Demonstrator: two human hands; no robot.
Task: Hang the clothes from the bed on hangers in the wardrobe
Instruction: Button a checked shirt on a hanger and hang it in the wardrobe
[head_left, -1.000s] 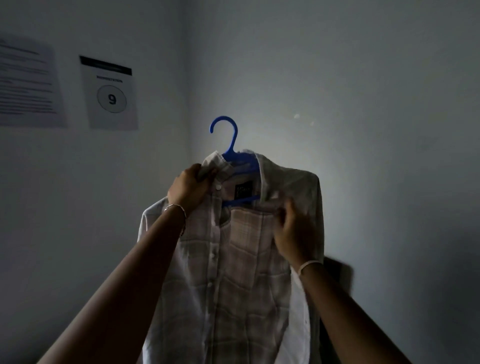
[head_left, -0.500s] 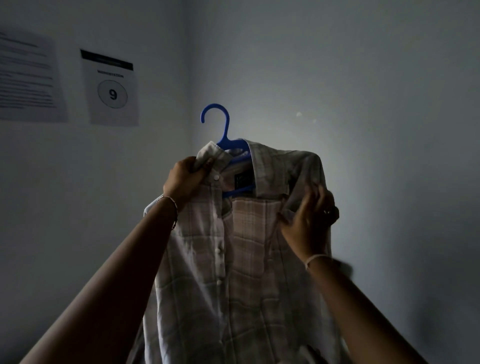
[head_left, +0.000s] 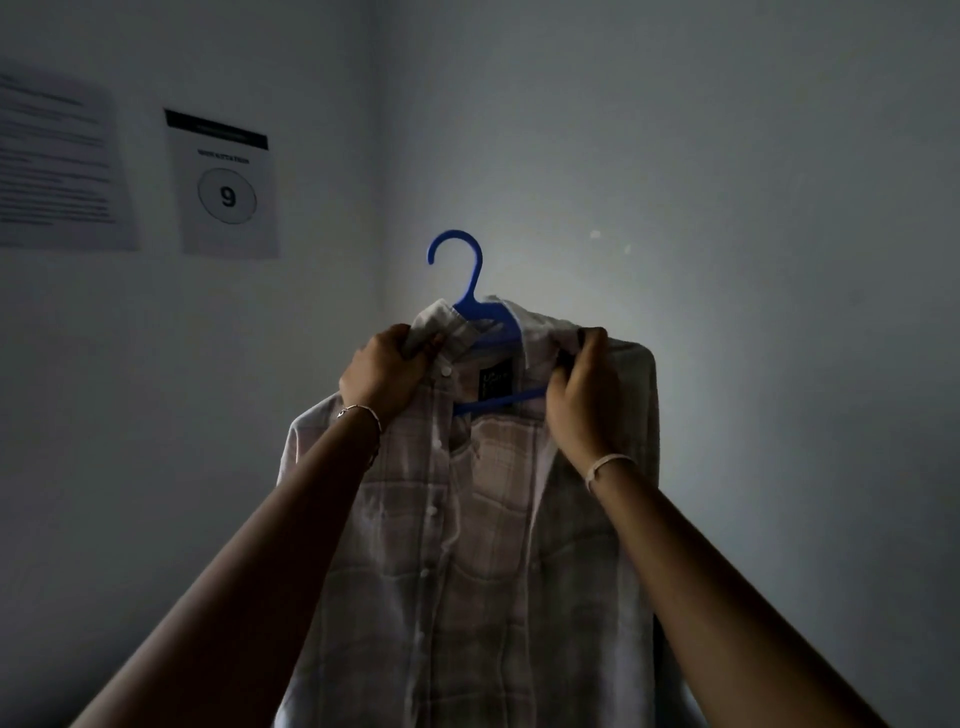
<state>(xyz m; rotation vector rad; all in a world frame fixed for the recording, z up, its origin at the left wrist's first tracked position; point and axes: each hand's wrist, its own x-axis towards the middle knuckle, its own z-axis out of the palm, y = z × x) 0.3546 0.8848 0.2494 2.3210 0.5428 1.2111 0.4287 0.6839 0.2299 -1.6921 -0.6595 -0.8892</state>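
A pale plaid button shirt (head_left: 483, 545) hangs on a blue plastic hanger (head_left: 470, 296), held up in front of a grey wall corner. The hanger's hook points up and left, free of any rail. My left hand (head_left: 387, 371) grips the left side of the collar. My right hand (head_left: 582, 395) grips the right side of the collar and shoulder. The shirt's front is open, showing the dark neck label and the hanger's lower bar. No wardrobe or bed shows in this dim view.
Two paper sheets are stuck to the left wall: a text sheet (head_left: 57, 161) and a sign with the number 9 (head_left: 223, 182). The wall corner (head_left: 382, 156) runs down behind the hanger. The right wall is bare.
My right hand has moved up from the shirt's front placket to the right collar and shoulder. The shirt and hanger stay raised, with the collar now spread wider.
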